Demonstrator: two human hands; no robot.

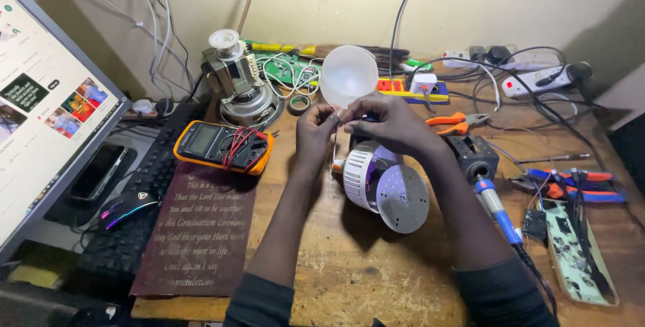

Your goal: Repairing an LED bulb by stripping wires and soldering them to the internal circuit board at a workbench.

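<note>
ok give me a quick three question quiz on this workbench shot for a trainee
1. True or false: both hands, left hand and right hand, meet above the opened white bulb body.
2. Which thing lies beside the keyboard, left of the hands? A) orange multimeter B) blue-handled soldering iron C) orange-handled pliers
3. Fill in: the translucent white dome cover lies ____ the hands, toward the wall.

Key: 1 true; 2 A; 3 behind (beyond). The hands pinch something thin, a wire perhaps; too small to tell.
</note>
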